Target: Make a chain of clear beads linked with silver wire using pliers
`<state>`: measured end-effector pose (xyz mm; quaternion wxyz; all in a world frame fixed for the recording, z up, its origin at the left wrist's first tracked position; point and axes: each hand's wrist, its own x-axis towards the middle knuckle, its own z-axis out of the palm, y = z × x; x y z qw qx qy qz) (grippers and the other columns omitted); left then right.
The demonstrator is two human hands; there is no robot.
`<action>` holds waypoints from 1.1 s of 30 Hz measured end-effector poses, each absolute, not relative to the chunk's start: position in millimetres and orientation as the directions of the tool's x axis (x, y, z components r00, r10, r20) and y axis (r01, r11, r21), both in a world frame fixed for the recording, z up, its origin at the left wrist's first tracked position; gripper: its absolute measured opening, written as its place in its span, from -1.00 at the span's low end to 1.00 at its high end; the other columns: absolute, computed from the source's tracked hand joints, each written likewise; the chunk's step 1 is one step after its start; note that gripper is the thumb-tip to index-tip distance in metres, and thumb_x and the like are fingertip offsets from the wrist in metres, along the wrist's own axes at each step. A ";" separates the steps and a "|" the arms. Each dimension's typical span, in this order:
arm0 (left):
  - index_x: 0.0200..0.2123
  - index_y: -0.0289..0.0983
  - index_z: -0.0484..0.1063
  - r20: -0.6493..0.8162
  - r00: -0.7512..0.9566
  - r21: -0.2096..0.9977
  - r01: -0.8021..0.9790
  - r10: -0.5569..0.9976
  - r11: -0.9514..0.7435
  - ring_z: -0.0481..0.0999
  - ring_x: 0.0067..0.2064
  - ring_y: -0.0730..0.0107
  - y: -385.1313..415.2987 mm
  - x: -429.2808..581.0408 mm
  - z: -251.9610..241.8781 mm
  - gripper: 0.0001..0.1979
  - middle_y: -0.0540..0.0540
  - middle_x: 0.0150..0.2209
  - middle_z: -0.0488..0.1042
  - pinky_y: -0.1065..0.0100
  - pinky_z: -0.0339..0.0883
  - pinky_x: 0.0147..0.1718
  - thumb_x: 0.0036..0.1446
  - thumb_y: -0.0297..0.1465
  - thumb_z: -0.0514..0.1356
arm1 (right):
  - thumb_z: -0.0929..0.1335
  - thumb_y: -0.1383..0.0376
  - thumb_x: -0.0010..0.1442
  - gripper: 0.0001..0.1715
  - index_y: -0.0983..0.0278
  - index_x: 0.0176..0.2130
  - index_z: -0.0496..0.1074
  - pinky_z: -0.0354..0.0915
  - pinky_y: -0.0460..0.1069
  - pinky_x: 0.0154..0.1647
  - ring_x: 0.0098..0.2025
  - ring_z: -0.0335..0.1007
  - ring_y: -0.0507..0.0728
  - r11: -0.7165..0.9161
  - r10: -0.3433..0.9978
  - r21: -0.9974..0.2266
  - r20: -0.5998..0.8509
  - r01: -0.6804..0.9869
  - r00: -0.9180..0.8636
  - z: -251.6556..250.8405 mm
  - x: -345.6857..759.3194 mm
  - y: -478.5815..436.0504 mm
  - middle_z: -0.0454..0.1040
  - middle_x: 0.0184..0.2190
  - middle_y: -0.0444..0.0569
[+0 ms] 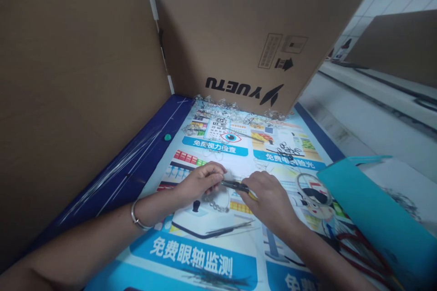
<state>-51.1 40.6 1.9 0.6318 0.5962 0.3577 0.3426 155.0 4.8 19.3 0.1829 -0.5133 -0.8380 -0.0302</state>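
Note:
My left hand [205, 179] is closed in a pinch on a thin wire loop strung with clear beads [217, 207], which hangs below the fingers. My right hand [268, 195] is wrapped round a pair of pliers [235, 185] with dark jaws and a bit of yellow on the handle. The jaw tips point left and meet the wire at my left fingertips; the exact contact is too small to make out. Below both hands, a few thin dark wires [232, 227] lie on the printed sheet.
Clear beaded pieces [221, 105] line the foot of the back cardboard panel [218, 22]. Another panel [68, 54] stands at left. Small black loops [288, 151], a pale ring [314, 189], red-handled scissors [362, 250] and a turquoise box [378, 213] are at right. More wires [218, 278] lie in front.

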 end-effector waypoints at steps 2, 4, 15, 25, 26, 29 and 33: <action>-0.45 -0.33 0.32 -0.031 0.531 0.999 -0.004 0.847 0.040 0.16 -0.62 0.70 40.5 -51.2 2.8 -0.76 -0.04 -0.35 0.35 0.52 0.05 -0.64 0.12 -0.26 0.09 | 0.28 0.21 0.13 -0.80 0.27 -0.41 0.41 0.10 0.00 -0.29 -0.33 0.25 0.13 0.465 0.855 -0.131 0.323 0.876 -0.406 20.8 154.9 4.6 0.38 -0.45 0.00; -0.46 -0.34 0.33 -0.024 0.550 0.999 -0.007 0.835 0.033 0.18 -0.61 0.74 40.5 -51.5 3.6 -0.77 -0.07 -0.22 0.33 0.52 0.08 -0.63 0.12 -0.28 0.09 | 0.29 0.22 0.12 -0.81 0.27 -0.41 0.42 0.09 0.00 -0.29 -0.32 0.25 0.13 0.459 0.862 -0.129 0.304 0.879 -0.406 22.2 154.7 4.6 0.38 -0.45 0.00; -0.44 -0.35 0.38 -0.029 0.582 1.000 0.014 0.813 0.026 0.22 -0.56 0.74 43.0 -51.8 4.3 -0.82 -0.07 -0.10 0.29 0.54 0.11 -0.60 0.10 -0.35 0.10 | 0.32 0.25 0.11 -0.86 0.26 -0.39 0.45 0.10 -0.02 -0.29 -0.33 0.26 0.12 0.473 0.864 -0.168 0.279 0.865 -0.419 21.3 155.1 4.4 0.39 -0.46 -0.04; -0.45 -0.35 0.40 -0.021 0.633 0.999 0.041 0.774 -0.005 0.26 -0.53 0.74 45.1 -54.0 7.4 -0.80 -0.11 0.00 0.24 0.52 0.17 -0.56 0.10 -0.34 0.10 | 0.31 0.23 0.11 -0.84 0.23 -0.35 0.46 0.11 -0.02 -0.29 -0.33 0.27 0.11 0.470 0.876 -0.198 0.227 0.860 -0.426 23.7 155.0 3.5 0.40 -0.46 -0.05; -0.44 -0.36 0.39 -0.021 0.639 0.999 0.044 0.769 -0.009 0.26 -0.53 0.74 45.3 -54.1 7.3 -0.80 -0.11 0.00 0.23 0.52 0.17 -0.56 0.10 -0.34 0.09 | 0.30 0.23 0.11 -0.83 0.24 -0.35 0.46 0.12 -0.02 -0.29 -0.33 0.27 0.11 0.471 0.876 -0.199 0.225 0.860 -0.428 23.7 155.2 3.5 0.40 -0.46 -0.05; -0.44 -0.36 0.38 -0.015 0.655 0.999 0.044 0.755 -0.018 0.26 -0.53 0.75 45.5 -54.2 7.9 -0.81 -0.11 0.01 0.21 0.52 0.18 -0.54 0.12 -0.36 0.08 | 0.29 0.23 0.12 -0.82 0.24 -0.34 0.47 0.12 -0.02 -0.29 -0.33 0.28 0.11 0.473 0.875 -0.195 0.218 0.859 -0.432 23.6 155.8 3.0 0.40 -0.45 -0.05; -0.44 -0.36 0.37 0.005 0.679 0.999 0.031 0.734 -0.035 0.26 -0.52 0.75 45.3 -54.2 9.9 -0.81 -0.09 -0.02 0.20 0.51 0.16 -0.54 0.13 -0.38 0.08 | 0.29 0.22 0.12 -0.81 0.23 -0.35 0.47 0.13 -0.04 -0.31 -0.33 0.29 0.11 0.459 0.885 -0.199 0.193 0.866 -0.424 24.4 155.7 2.1 0.41 -0.45 -0.05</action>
